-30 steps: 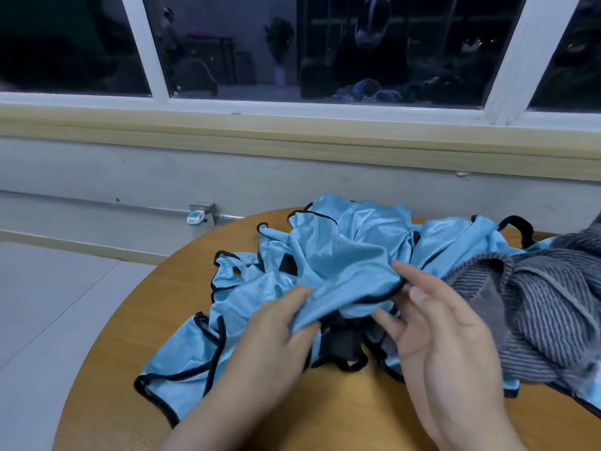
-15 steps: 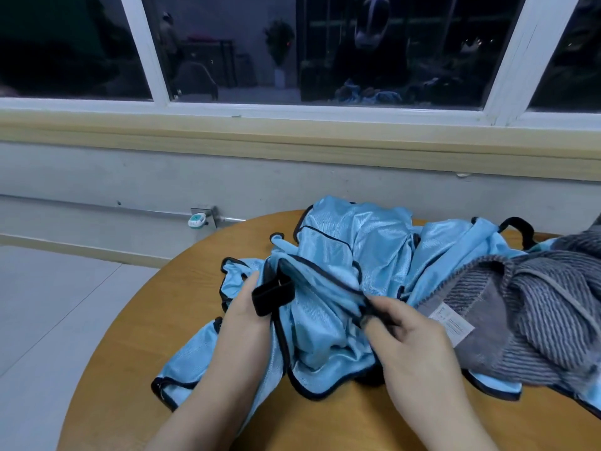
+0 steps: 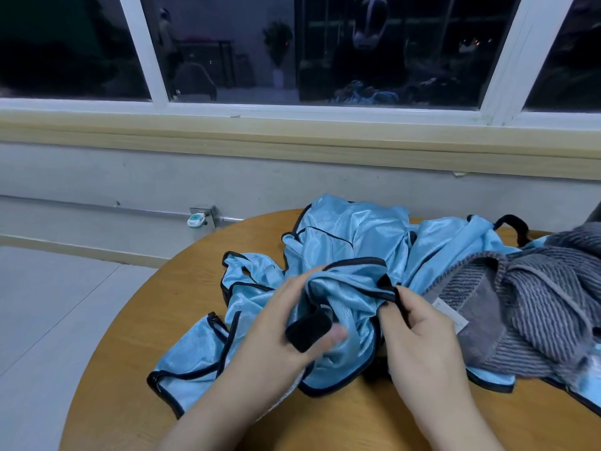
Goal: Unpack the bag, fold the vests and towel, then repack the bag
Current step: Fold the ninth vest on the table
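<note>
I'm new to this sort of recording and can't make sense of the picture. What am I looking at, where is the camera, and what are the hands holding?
There is no machine here: a person works with two bare hands. The only camera sits on the person's head and looks forward and down, so you see their own arms reaching into the view.

In front of them is a round wooden table under a window. A heap of shiny light blue vests with dark edging lies crumpled on it. To the right lies a grey striped towel with a white label, partly over the vests.

The left hand grips the blue fabric, with a black strap across its fingers. The right hand pinches a dark-trimmed edge of the same bundle. Nothing looks folded yet, and no bag is clearly in view.
</note>
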{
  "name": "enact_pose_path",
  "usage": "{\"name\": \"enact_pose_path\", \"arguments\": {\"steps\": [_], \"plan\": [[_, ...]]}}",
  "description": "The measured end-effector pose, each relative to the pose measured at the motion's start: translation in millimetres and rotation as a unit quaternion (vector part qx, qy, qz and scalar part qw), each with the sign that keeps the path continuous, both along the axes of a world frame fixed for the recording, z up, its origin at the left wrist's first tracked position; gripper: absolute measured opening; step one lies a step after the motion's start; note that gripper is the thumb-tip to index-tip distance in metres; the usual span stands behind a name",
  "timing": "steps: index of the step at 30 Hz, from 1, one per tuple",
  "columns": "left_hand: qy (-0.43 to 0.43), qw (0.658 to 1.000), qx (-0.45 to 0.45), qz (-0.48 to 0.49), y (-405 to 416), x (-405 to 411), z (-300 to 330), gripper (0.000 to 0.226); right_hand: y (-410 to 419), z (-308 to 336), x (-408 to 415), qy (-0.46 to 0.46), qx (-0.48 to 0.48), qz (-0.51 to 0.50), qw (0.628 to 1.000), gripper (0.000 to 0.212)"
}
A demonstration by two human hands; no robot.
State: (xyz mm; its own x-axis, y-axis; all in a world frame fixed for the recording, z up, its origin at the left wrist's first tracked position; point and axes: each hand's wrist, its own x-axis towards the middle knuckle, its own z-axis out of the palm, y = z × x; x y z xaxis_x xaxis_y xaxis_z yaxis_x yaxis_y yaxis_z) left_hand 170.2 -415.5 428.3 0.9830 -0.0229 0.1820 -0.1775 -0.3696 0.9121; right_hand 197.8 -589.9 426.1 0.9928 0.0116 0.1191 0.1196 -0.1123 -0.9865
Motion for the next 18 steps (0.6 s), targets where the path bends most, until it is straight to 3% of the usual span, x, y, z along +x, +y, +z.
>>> {"name": "enact_pose_path", "arguments": {"steps": [1,2,5,8,14,18], "plan": [[-0.004,1.000,-0.011,0.025,-1,-1,3,0.018,1,2,-1,-0.002,0.004,0.004,1.000,0.032],[-0.010,0.997,-0.036,0.065,-1,2,2,0.022,1,3,-1,-0.004,0.006,0.004,1.000,0.030],[0.044,0.973,-0.148,0.170,3,7,-4,0.063,4,2,1,-0.008,0.000,-0.017,1.000,0.024],[0.038,0.972,-0.159,0.167,5,7,-6,0.072,4,-3,4,-0.011,-0.018,-0.040,0.999,0.025],[0.042,0.962,-0.206,0.176,3,-1,-3,0.035,-1,0,-5,-0.017,0.010,-0.088,0.996,0.020],[0.044,0.960,-0.194,0.197,-2,-21,9,0.046,-8,21,-24,0.040,0.087,-0.095,0.991,0.022]]}}
